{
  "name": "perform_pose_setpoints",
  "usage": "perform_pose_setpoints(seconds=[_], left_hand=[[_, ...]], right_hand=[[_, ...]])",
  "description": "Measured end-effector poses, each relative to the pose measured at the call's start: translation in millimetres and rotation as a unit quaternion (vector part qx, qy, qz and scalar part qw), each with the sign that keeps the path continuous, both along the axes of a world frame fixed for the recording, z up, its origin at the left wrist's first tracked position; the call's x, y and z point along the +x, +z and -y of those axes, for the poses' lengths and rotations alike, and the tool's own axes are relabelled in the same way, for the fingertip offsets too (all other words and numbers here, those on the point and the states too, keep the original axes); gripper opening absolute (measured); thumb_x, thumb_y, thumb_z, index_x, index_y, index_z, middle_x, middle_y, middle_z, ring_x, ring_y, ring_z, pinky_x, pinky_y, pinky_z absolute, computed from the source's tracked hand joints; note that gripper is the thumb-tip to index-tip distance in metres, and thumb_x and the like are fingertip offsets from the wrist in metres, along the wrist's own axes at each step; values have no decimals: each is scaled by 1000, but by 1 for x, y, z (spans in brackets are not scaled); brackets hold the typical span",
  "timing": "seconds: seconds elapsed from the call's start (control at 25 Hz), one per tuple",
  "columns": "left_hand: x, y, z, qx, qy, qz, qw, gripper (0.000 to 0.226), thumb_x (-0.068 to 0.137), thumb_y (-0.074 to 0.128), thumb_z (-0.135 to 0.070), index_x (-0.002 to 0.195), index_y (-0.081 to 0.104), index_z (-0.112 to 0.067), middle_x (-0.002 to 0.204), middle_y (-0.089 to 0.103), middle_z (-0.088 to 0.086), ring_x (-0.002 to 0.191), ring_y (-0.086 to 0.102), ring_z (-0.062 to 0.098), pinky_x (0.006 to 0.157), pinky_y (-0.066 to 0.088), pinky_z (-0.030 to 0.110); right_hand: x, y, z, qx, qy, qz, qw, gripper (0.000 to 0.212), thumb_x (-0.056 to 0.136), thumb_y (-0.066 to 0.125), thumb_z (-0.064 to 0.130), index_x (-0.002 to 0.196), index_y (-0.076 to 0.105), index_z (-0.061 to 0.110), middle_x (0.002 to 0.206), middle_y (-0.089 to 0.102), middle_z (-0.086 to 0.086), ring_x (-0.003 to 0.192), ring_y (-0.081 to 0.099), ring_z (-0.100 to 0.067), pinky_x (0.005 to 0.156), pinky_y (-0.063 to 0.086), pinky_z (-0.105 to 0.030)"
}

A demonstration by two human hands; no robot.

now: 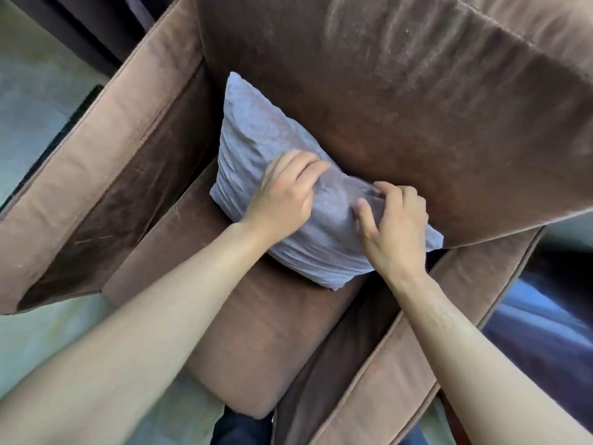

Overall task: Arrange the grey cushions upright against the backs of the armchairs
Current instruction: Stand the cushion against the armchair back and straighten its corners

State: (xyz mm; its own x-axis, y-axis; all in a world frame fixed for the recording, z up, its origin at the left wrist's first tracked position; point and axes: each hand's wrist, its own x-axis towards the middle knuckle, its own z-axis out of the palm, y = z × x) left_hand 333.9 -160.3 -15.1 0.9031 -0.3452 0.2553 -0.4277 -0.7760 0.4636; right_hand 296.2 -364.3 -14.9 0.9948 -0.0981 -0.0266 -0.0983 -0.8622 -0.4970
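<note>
A grey cushion (256,146) leans against the back of a brown armchair (417,107), its lower edge resting on the seat (266,342). My left hand (282,194) lies on the cushion's front face with the fingers curled into the fabric. My right hand (394,226) grips the cushion's upper right edge, thumb on the front and fingers over the top next to the chair back. The cushion's right corner (434,240) pokes out beyond my right hand.
The armchair's left armrest (96,162) and right armrest (401,364) flank the seat. Pale floor (35,123) lies to the left with a dark mat (54,136). A dark blue object (539,316) sits at the right.
</note>
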Motion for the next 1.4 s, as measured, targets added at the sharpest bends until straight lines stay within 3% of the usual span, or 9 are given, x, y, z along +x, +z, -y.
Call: perform_pose_setpoints(seconds=[0.12, 0.24, 0.4, 0.52, 0.64, 0.84, 0.96, 1.12, 1.4], left_hand=[[25, 15, 42, 86, -199, 0, 976, 34, 90, 53, -2, 119, 70, 1, 111, 70, 20, 106, 65, 40, 97, 50, 51], [40, 11, 62, 178, -299, -71, 935, 31, 100, 52, -14, 124, 67, -2, 115, 68, 18, 106, 62, 37, 92, 51, 51], [57, 6, 68, 245, -322, -131, 905, 32, 105, 48, -26, 118, 68, -4, 113, 65, 14, 105, 58, 34, 87, 52, 50], [65, 15, 77, 154, -303, -153, 928, 21, 103, 52, -18, 104, 67, -4, 101, 66, 15, 96, 63, 36, 87, 52, 52], [62, 22, 79, 142, -289, -115, 940, 17, 103, 50, -14, 102, 64, -5, 98, 62, 15, 88, 61, 35, 76, 52, 53], [60, 32, 71, 199, -280, -88, 935, 39, 104, 45, -33, 116, 66, -3, 102, 69, 16, 91, 67, 37, 75, 56, 50], [80, 37, 37, 235, -196, -117, 945, 45, 94, 38, -31, 115, 68, -3, 101, 71, 17, 92, 67, 40, 80, 55, 51], [114, 40, -14, 366, -193, -108, 904, 44, 79, 38, -8, 106, 70, 4, 95, 69, 27, 86, 66, 45, 80, 50, 55], [135, 41, -55, 426, -132, -65, 893, 33, 88, 42, -14, 91, 65, 9, 82, 63, 32, 80, 61, 48, 72, 50, 57]], right_hand=[[-15, 3, 31, -30, -29, 2, 999, 41, 86, 56, 22, 124, 63, 7, 114, 60, -20, 102, 54, -43, 91, 44, -50], [-36, -3, 61, -19, -83, -21, 996, 41, 80, 61, 11, 121, 64, 9, 113, 57, -19, 102, 51, -42, 91, 43, -47], [-51, -13, 82, 139, -143, -23, 980, 27, 87, 66, 4, 112, 71, 13, 106, 65, -7, 94, 62, -18, 83, 43, -14], [-55, -14, 92, 266, -223, -22, 938, 20, 92, 66, 5, 106, 73, 19, 103, 72, 2, 90, 64, 0, 79, 41, -4], [-54, -13, 89, 336, -271, -34, 901, 13, 93, 66, 5, 104, 73, 11, 103, 74, 2, 90, 63, 10, 78, 42, -3], [-51, -13, 78, 395, -326, -14, 859, 13, 95, 62, 4, 104, 68, 11, 106, 73, -1, 95, 64, 1, 82, 45, -9], [-51, -17, 68, 414, -356, 10, 838, 15, 96, 59, 6, 102, 67, 18, 100, 71, 10, 92, 65, 4, 83, 46, -11], [-47, -25, 55, 415, -385, 35, 824, 13, 99, 56, 8, 107, 63, 15, 100, 69, 11, 90, 64, 7, 82, 46, -9], [-49, -28, 57, 393, -358, 37, 847, 11, 104, 51, 11, 110, 59, 15, 104, 66, 6, 96, 62, -2, 91, 49, -25]])
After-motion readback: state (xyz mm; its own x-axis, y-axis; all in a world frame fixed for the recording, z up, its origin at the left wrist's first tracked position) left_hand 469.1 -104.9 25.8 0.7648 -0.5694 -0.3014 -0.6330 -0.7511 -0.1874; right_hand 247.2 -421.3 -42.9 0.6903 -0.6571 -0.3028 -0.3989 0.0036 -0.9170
